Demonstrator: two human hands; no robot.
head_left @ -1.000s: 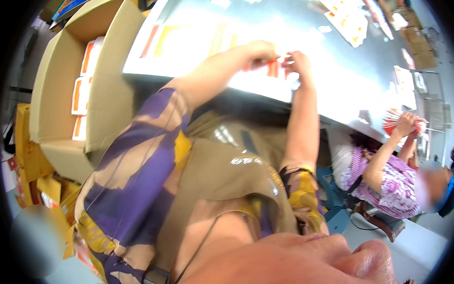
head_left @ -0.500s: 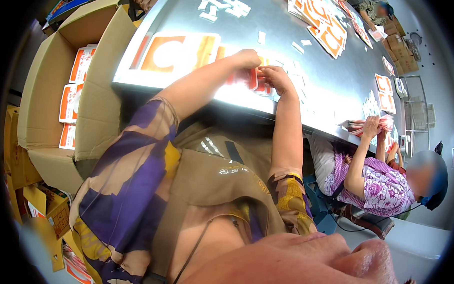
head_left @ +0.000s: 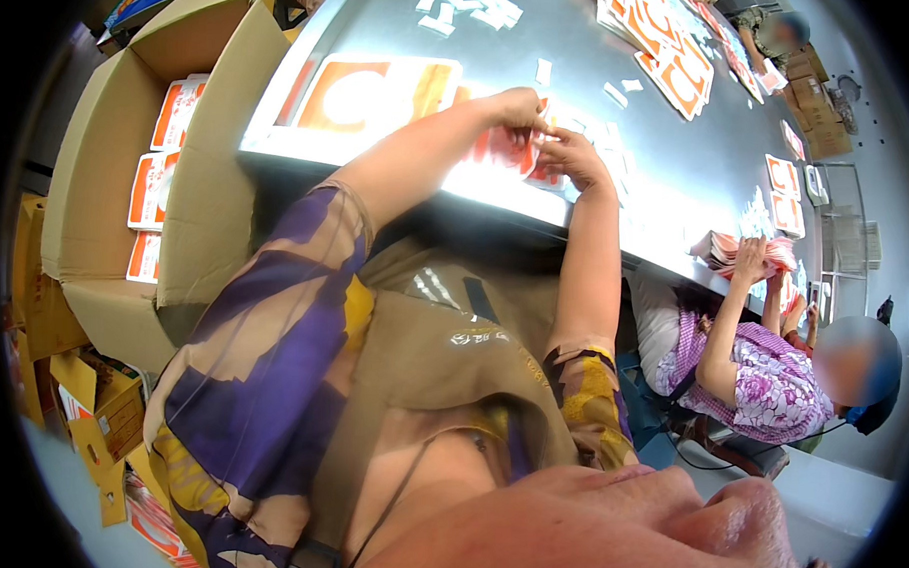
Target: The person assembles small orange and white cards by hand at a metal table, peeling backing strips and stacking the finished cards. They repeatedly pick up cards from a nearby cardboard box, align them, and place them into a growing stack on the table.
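Observation:
Above the near edge of the metal table, my left hand (head_left: 519, 109) and my right hand (head_left: 576, 160) meet at a flat orange-and-white packet (head_left: 527, 159). The fingers of my left hand are pinched together at its far edge. My right hand's fingers are bent in from the right side, their tips close to the left ones. Glare and my hands hide part of the packet. To the left of my hands lie larger flat orange-and-white packets (head_left: 353, 95). Small white slips (head_left: 616, 95) are scattered just beyond and to the right.
An open cardboard box (head_left: 206, 183) with orange-and-white packets (head_left: 149, 190) stands left of the table (head_left: 566, 30). A pile of packets (head_left: 667, 51) lies at the far side. On the right a co-worker (head_left: 768, 373) handles a stack of packets (head_left: 724, 253). More white slips (head_left: 470, 10) lie far left.
The whole view has shifted slightly to the right. My left fingers now reach toward the fingertips of my right hand at the packet's edge. The co-worker still handles the stack.

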